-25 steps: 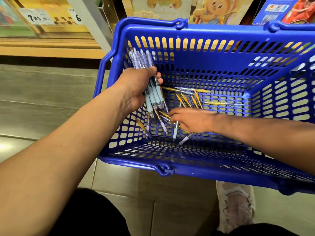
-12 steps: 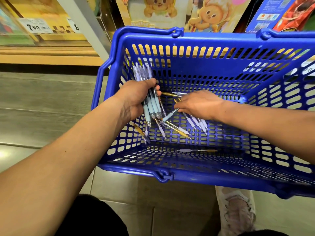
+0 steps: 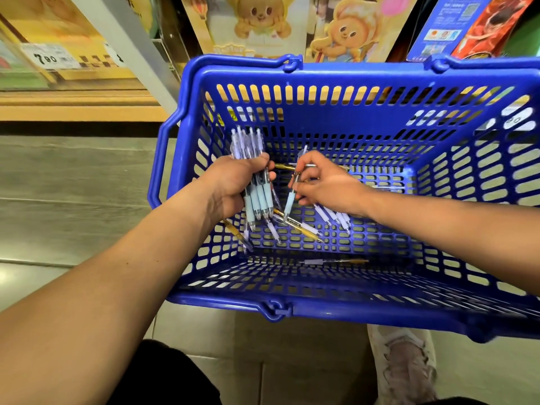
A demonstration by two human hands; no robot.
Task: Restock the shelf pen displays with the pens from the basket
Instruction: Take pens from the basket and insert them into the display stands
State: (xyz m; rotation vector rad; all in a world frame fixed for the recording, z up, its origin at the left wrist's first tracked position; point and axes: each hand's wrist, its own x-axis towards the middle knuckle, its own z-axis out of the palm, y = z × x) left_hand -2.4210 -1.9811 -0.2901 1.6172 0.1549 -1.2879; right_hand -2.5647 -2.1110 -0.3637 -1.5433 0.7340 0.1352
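A blue plastic basket (image 3: 350, 305) sits on the floor below me. Inside it, my left hand (image 3: 233, 185) grips a bundle of several light-blue pens (image 3: 257, 197), tips pointing down. Just to its right, my right hand (image 3: 327, 185) pinches one light-blue pen (image 3: 290, 200) lifted off the basket floor, and several more pens stick out beneath its palm. Loose gold and pale-purple pens (image 3: 298, 226) lie scattered on the basket bottom, with one more pen (image 3: 333, 261) near the front wall.
A wooden shelf edge with a price tag (image 3: 46, 58) runs at the upper left. Cartoon-printed boxes (image 3: 344, 33) stand behind the basket. Grey tiled floor lies to the left, and a white shoe (image 3: 406, 366) is under the basket's front rim.
My right hand rose from the basket floor and swung left toward the bundle, now pinching a light-blue pen. My left hand kept its grip on the bundle.
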